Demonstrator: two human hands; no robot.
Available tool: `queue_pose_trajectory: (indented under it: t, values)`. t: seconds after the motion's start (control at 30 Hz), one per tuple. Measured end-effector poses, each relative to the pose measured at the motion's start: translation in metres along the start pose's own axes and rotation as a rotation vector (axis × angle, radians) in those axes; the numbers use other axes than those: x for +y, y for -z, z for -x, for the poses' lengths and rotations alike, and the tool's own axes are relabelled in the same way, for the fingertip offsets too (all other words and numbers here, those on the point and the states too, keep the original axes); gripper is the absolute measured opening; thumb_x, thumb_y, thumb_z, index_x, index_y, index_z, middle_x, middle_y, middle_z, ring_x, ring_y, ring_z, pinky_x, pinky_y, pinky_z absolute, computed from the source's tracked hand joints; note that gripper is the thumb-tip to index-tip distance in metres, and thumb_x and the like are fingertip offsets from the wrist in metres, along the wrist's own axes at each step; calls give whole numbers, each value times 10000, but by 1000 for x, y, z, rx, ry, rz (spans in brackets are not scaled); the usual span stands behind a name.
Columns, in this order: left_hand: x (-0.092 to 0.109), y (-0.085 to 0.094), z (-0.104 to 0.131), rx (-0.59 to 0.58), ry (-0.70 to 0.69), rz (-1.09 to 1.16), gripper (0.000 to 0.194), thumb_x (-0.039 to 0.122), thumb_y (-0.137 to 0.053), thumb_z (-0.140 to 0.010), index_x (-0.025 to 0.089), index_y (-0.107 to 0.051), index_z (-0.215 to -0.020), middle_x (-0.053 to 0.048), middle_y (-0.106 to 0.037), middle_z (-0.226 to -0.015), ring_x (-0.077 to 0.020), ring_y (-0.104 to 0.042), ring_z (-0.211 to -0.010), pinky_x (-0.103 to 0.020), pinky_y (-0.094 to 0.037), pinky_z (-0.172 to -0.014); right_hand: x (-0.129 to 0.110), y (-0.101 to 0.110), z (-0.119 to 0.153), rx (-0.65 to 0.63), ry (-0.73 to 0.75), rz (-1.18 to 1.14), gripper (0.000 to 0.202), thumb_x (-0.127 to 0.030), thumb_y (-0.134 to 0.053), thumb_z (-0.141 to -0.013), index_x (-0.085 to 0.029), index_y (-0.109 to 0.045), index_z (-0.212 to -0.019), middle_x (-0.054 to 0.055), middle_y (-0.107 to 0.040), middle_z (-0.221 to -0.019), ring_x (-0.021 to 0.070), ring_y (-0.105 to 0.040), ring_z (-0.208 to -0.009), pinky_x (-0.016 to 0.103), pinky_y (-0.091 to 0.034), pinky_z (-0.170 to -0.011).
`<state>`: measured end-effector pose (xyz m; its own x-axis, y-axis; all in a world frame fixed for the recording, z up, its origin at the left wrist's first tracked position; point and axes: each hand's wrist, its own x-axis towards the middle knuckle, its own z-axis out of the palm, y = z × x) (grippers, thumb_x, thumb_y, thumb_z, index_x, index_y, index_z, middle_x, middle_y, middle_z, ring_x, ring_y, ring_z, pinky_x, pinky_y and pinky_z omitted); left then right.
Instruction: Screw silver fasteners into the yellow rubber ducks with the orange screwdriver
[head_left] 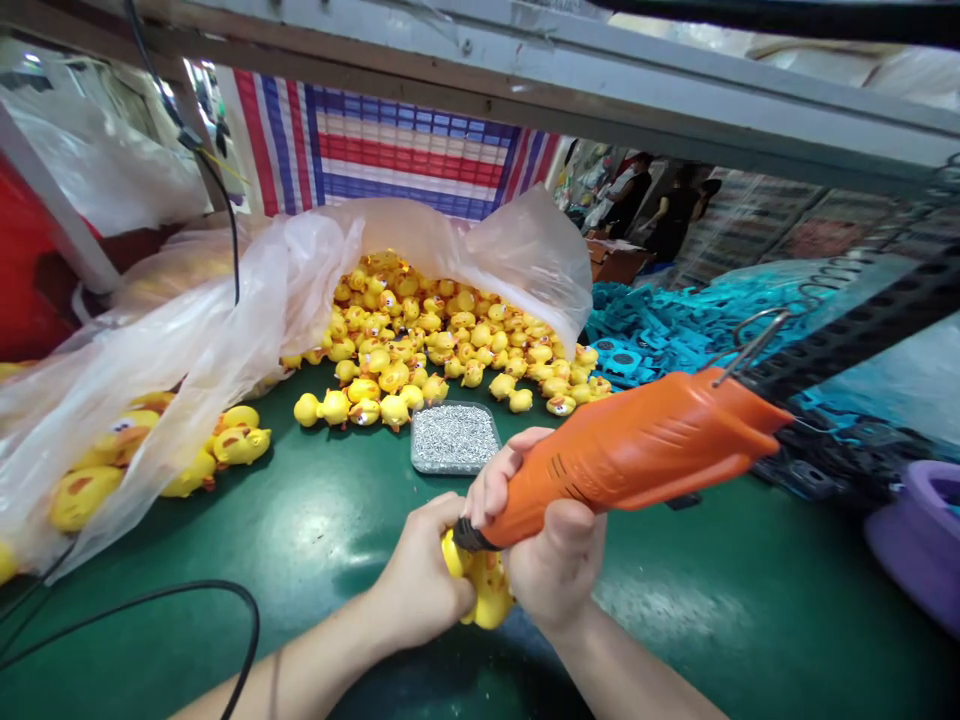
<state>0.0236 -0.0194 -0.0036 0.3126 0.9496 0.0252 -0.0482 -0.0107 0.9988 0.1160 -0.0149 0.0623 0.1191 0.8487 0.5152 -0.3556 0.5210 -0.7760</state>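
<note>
My left hand point(424, 580) grips a small yellow toy duck point(489, 592) low over the green table point(315, 530). My right hand point(544, 545) is closed around the body of an orange electric screwdriver point(637, 450). The tool's black tip points down-left and meets the duck between my two hands. The screwdriver hangs from a coiled black cable point(870, 320) that runs up to the right. A small tray of silver screws point(455, 437) lies just beyond my hands.
A big heap of yellow ducks point(442, 335) spills from an open clear plastic bag point(247, 290) at the back. More ducks point(225, 440) lie at the left. Blue plastic parts point(660, 330) pile at the right, a purple tub point(922, 540) at far right. A black cord point(225, 600) loops front left.
</note>
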Motion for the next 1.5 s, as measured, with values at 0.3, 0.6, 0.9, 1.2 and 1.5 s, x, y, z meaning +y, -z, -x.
queue_pose_trajectory:
  t: [0.3,0.6,0.9,1.2,1.5]
  values:
    - [0,10,-6,-8,74,-27,306,14,-493,-408,178,-473,-665,47,-484,-675,-92,-410,-605,-200,-317,-508,-26,-2,-17,104,8,-2,565,-711,-652,-688,-253,-528,-995,-74,-552,-569,104,-511,-416,243,-454,-428]
    - [10,19,-7,110,107,-111,278,36,-502,-410,191,-445,-633,67,-450,-623,-76,-362,-545,-196,-292,-487,-34,11,-8,160,51,50,556,-707,-675,-668,-235,-533,-926,-78,-577,-563,103,-535,-411,239,-486,-428]
    - [12,14,-5,170,96,14,275,23,-464,-352,180,-466,-577,54,-447,-622,-85,-363,-567,-200,-286,-483,-15,10,7,54,-7,-37,461,-642,-679,-722,-239,-582,-925,-71,-581,-573,84,-543,-430,205,-477,-442]
    - [8,13,-5,24,189,112,311,8,-479,-345,183,-460,-601,75,-470,-561,-73,-366,-513,-201,-279,-452,-17,12,12,55,-47,-111,468,-653,-719,-663,-253,-607,-876,-78,-578,-524,80,-505,-374,197,-460,-405]
    - [35,48,33,-254,246,-261,327,6,-603,-427,198,-525,-679,64,-536,-648,-97,-448,-582,-178,-318,-465,-56,38,-31,109,45,65,599,-770,-646,-624,-243,-592,-903,-78,-499,-479,105,-414,-327,246,-376,-346]
